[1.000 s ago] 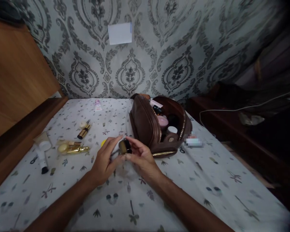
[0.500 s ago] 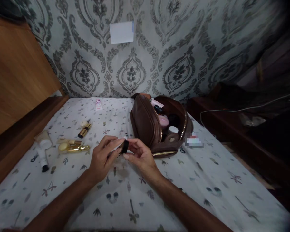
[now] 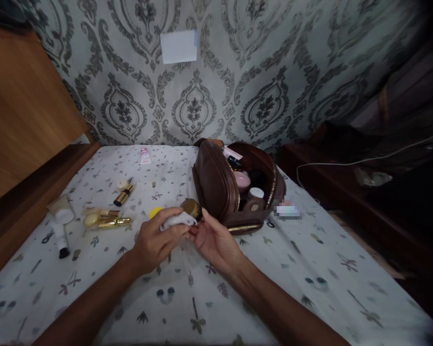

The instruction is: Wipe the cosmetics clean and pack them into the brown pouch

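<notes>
Near the middle of the patterned cloth, my left hand (image 3: 156,240) grips a crumpled white cloth or tissue (image 3: 180,220). Fingers of my right hand (image 3: 218,242) are closed on a round dark container (image 3: 191,208) with a brownish-gold face, tilted toward the camera. The white piece lies against the container's lower edge. A yellow round item (image 3: 155,212) shows just behind my left fingers, partly covered. To the right of the container stands an open brown bag (image 3: 216,182) holding a pink item (image 3: 242,180) and a white-lidded jar (image 3: 256,193).
Gold tubes (image 3: 114,222), a black-and-gold tube (image 3: 123,195), and pale tubes (image 3: 62,210) lie at the left. A small pink tube (image 3: 145,155) sits near the wall. A blurred small item (image 3: 287,208) is right of the bag. Wooden furniture (image 3: 25,115) borders the left.
The dark container has turned so its round face shows, and my right palm has turned upward. The white piece and the yellow item are now more visible. The view has shifted slightly.
</notes>
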Demonstrator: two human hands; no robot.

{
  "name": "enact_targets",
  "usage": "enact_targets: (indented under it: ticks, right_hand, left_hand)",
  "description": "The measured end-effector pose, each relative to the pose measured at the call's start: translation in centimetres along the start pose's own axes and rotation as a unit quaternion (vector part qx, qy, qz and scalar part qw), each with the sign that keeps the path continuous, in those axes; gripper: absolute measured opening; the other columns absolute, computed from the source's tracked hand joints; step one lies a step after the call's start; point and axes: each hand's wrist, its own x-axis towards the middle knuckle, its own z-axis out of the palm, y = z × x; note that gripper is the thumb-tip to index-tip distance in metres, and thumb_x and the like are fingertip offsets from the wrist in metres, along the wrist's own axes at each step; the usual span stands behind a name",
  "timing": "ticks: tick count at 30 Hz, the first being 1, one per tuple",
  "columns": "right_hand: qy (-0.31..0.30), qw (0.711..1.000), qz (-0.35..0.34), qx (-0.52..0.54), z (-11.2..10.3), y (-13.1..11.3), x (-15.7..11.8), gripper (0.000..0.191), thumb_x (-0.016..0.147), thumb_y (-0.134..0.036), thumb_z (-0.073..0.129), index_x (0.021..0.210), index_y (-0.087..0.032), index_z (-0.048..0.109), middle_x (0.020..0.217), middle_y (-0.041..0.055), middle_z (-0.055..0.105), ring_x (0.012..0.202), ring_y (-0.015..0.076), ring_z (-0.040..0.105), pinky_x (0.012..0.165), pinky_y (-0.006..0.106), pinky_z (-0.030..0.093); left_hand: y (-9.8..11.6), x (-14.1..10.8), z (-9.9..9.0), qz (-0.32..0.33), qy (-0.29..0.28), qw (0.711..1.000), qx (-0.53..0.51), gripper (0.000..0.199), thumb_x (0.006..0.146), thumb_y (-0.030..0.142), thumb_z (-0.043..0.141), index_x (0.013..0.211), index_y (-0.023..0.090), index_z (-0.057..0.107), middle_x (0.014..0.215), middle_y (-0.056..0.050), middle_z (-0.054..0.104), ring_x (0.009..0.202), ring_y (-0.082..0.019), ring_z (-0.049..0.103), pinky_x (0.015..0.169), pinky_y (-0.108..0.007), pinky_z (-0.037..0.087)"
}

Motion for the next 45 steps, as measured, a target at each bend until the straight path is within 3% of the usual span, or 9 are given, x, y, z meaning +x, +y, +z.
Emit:
enact_targets:
  ticks: [7, 11, 15, 20, 26, 32, 38, 45]
  right_hand:
    - [-0.019, 0.999, 0.035, 0.031, -0.2, 0.0, -0.1, 0.026, 0.077, -0.042, 0.077, 0.093, -0.022, 0.071, 0.087, -0.0003, 0.074, 0.078, 0.0136, 0.066, 0.072, 0.024, 0.052]
    - [-0.012, 0.999, 0.036, 0.017, -0.2, -0.1, -0.1, 0.024, 0.078, -0.041, 0.076, 0.091, -0.021, 0.072, 0.088, 0.0011, 0.074, 0.074, 0.0140, 0.065, 0.066, 0.024, 0.051]
    - [-0.006, 1.000, 0.017, -0.010, 0.1, -0.1, -0.2, 0.027, 0.072, -0.043, 0.082, 0.084, -0.020, 0.074, 0.082, 0.0010, 0.074, 0.069, 0.0133, 0.063, 0.061, 0.023, 0.048]
    - [-0.014, 0.996, -0.056, -0.070, 0.5, 0.5, -0.4, 0.026, 0.068, -0.041, 0.086, 0.082, -0.021, 0.077, 0.072, -0.0007, 0.071, 0.062, 0.0113, 0.059, 0.057, 0.023, 0.047]
    - [0.029, 0.981, -0.121, -0.150, 0.6, 0.5, -0.4, 0.041, 0.065, -0.038, 0.089, 0.102, -0.026, 0.078, 0.104, 0.0035, 0.074, 0.093, 0.0169, 0.065, 0.073, 0.025, 0.052]
    - [0.049, 0.975, -0.118, -0.182, 0.2, 0.8, 0.0, 0.044, 0.054, -0.034, 0.093, 0.095, -0.025, 0.077, 0.098, 0.0017, 0.076, 0.092, 0.0181, 0.067, 0.089, 0.032, 0.052]
    - [0.045, 0.977, -0.122, -0.170, 0.3, 0.8, -0.2, 0.042, 0.059, -0.037, 0.091, 0.096, -0.023, 0.074, 0.099, 0.0026, 0.075, 0.092, 0.0173, 0.066, 0.089, 0.030, 0.051]
    - [0.060, 0.959, -0.171, -0.219, 0.5, 0.7, -0.3, 0.039, 0.062, -0.033, 0.090, 0.090, -0.024, 0.065, 0.091, -0.0015, 0.069, 0.084, 0.0139, 0.063, 0.079, 0.025, 0.051]
  left_hand:
    - [0.6, 0.9, -0.9, -0.074, -0.017, 0.996, -0.045, 0.011, 0.093, 0.012, 0.053, 0.091, 0.017, 0.062, 0.114, -0.013, 0.063, 0.097, -0.017, 0.066, 0.079, -0.027, 0.054]
    - [0.7, 0.9, -1.0, -0.102, -0.020, 0.994, -0.035, 0.014, 0.096, 0.012, 0.047, 0.089, 0.017, 0.059, 0.108, -0.010, 0.062, 0.105, -0.018, 0.062, 0.084, -0.027, 0.051]
    - [0.3, 0.5, -0.8, -0.126, -0.034, 0.991, -0.027, 0.010, 0.097, 0.015, 0.047, 0.101, 0.016, 0.056, 0.114, -0.011, 0.056, 0.107, -0.017, 0.058, 0.091, -0.028, 0.049]
    - [-0.1, 0.1, -0.5, -0.123, -0.052, 0.991, -0.020, 0.024, 0.099, 0.025, 0.048, 0.122, 0.018, 0.053, 0.118, -0.011, 0.054, 0.113, -0.020, 0.056, 0.095, -0.032, 0.049]
    - [-0.1, 0.1, -0.4, -0.111, -0.068, 0.991, -0.030, 0.046, 0.094, 0.041, 0.057, 0.135, 0.022, 0.047, 0.123, -0.013, 0.053, 0.117, -0.025, 0.057, 0.095, -0.038, 0.052]
    - [-0.1, 0.0, 0.1, -0.132, -0.071, 0.988, -0.039, 0.056, 0.092, 0.035, 0.062, 0.143, 0.025, 0.042, 0.128, -0.012, 0.058, 0.120, -0.026, 0.059, 0.098, -0.041, 0.052]
    - [-0.3, -0.3, 0.3, -0.171, -0.084, 0.981, -0.033, 0.057, 0.093, 0.033, 0.060, 0.146, 0.023, 0.039, 0.136, -0.012, 0.061, 0.123, -0.024, 0.062, 0.101, -0.038, 0.053]
    - [-0.2, -0.9, 0.8, -0.205, -0.059, 0.977, -0.021, 0.042, 0.092, 0.030, 0.061, 0.132, 0.021, 0.051, 0.120, -0.008, 0.071, 0.106, -0.022, 0.071, 0.090, -0.034, 0.058]
